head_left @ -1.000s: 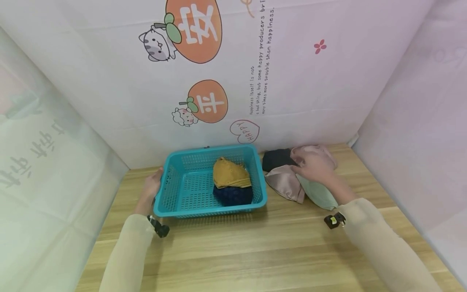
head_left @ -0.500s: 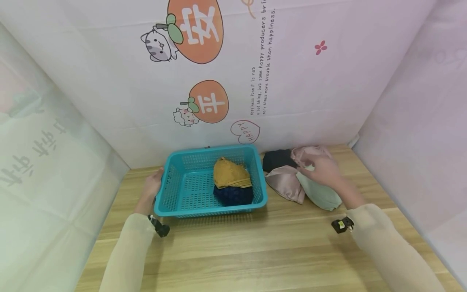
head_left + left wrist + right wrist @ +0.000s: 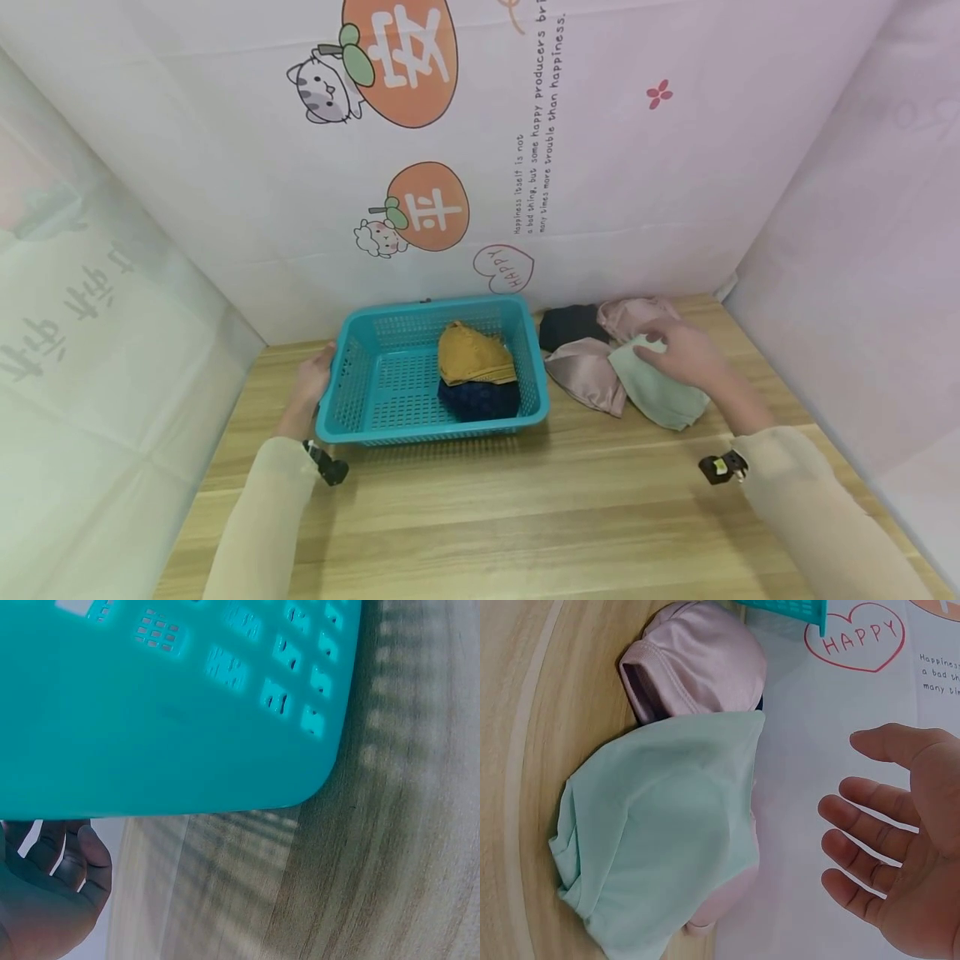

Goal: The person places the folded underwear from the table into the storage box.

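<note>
In the head view, my left hand [image 3: 309,383] grips the left end of a turquoise plastic basket [image 3: 534,367]; in the left wrist view its curled fingers [image 3: 71,859] meet the rim. Inside the basket's right part lie a mustard bra [image 3: 472,354] and a navy one below it. My right hand [image 3: 686,354] hovers with fingers apart over a folded mint green bra [image 3: 652,387]. The right wrist view shows that hand [image 3: 907,840] holding nothing, apart from the mint green bra [image 3: 667,817]. Beside it lies a pink satin bra [image 3: 705,656].
A black folded garment [image 3: 573,327] and another pink garment [image 3: 637,317] lie by the back wall, right of the basket. Printed white cloth walls [image 3: 600,167] stand around the wooden table [image 3: 510,517].
My right hand has moved right and toward me, off the pink garment at the back to above the mint green bra, which has shifted slightly right. The left hand and basket stay put.
</note>
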The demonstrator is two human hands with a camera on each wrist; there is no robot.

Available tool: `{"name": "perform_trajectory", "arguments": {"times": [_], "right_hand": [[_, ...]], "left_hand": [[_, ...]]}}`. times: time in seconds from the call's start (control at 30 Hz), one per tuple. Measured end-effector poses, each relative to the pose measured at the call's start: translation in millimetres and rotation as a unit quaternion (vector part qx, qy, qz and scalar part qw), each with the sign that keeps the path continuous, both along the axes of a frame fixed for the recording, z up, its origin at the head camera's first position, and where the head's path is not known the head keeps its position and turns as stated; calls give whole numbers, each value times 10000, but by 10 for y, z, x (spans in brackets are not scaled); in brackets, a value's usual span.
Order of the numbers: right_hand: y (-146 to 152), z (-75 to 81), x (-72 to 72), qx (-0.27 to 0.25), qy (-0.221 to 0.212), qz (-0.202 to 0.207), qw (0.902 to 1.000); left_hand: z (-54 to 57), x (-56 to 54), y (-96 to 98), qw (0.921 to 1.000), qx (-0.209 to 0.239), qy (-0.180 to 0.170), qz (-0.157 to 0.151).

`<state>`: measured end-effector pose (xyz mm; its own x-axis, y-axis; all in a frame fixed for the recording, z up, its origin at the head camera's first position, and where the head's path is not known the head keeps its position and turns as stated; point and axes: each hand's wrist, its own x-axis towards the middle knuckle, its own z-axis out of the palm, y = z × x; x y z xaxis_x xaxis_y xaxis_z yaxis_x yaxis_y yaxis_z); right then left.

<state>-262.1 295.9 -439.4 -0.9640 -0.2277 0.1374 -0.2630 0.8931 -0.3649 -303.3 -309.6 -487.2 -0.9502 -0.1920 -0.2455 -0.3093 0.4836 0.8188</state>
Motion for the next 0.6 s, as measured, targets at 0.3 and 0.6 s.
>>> {"name": "perform_trajectory", "arguments": {"times": [0.3,0.6], "right_hand": [[112,-9,53,23,-150,-190,9997],[247,-38,126,-39,-184,-225,9996]], "left_hand": [[16,12,15,9999,-37,117,-52],[34,35,18,9996,-87,252,-91]]}}
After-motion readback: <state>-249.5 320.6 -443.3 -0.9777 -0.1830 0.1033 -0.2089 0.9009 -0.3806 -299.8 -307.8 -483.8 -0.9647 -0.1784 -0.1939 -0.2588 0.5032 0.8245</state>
